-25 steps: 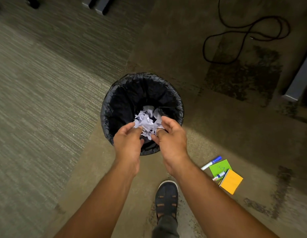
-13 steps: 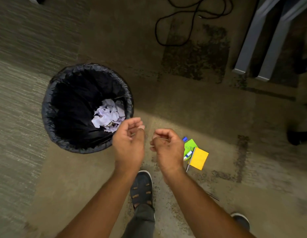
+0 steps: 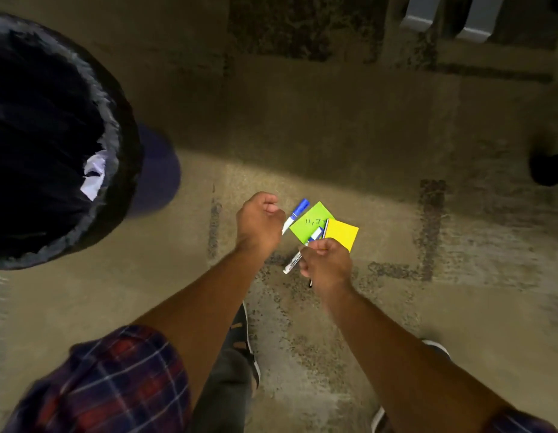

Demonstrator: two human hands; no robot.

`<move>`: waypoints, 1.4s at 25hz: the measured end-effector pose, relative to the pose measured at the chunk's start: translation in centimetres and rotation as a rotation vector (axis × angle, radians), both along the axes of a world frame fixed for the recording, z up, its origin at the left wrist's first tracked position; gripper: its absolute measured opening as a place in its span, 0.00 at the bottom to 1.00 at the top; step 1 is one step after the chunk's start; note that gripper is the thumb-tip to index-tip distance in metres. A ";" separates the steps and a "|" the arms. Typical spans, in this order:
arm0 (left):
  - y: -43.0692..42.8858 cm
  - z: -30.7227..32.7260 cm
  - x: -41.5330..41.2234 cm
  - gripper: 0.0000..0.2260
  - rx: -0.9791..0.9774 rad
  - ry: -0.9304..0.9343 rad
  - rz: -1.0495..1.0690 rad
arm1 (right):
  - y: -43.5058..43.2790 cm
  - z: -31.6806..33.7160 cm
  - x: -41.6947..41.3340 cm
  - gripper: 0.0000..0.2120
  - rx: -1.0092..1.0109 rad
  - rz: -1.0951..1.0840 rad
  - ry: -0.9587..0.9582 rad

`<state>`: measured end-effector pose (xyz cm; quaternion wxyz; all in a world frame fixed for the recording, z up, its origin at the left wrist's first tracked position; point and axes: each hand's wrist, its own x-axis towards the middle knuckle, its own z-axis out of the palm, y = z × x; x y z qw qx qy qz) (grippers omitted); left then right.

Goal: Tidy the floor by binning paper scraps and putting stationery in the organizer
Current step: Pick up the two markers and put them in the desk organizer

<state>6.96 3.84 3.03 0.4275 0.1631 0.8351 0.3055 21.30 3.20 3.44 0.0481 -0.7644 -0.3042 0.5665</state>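
Note:
The black-lined bin [image 3: 117, 142] stands at the left, with white paper scraps [image 3: 95, 176] inside it. On the carpet lie a green sticky note [image 3: 306, 225], a yellow sticky note [image 3: 341, 234], a blue-capped marker [image 3: 298, 210] and a second marker [image 3: 295, 260] lying across the green note. My left hand [image 3: 260, 220] hovers curled and holds nothing, just left of the blue-capped marker. My right hand [image 3: 326, 264] is curled over the second marker's middle; I cannot tell whether it grips it. A thin dark pen tip [image 3: 310, 282] shows under that hand. No organizer is in view.
Grey furniture legs [image 3: 427, 23] stand at the top right. A dark object [image 3: 549, 168] sits at the right edge. My sandalled foot [image 3: 240, 335] is below my arms, the other foot [image 3: 437, 348] to the right.
Both hands let the paper scraps drop into the bin, then swung right and down to the markers and sticky notes. The view followed, so the bin now sits at the left edge.

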 end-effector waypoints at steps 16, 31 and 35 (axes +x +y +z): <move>-1.6 -4.8 1.6 0.08 -0.220 -0.014 -0.230 | 0.1 -6.5 0.3 0.14 -0.037 0.248 -0.137; -0.6 21.5 4.4 0.11 -0.027 -0.304 -0.035 | 7.4 19.9 2.2 0.09 0.087 0.124 0.175; 0.9 29.7 4.9 0.14 0.088 -0.329 0.005 | 8.9 28.3 2.6 0.08 0.096 0.072 0.312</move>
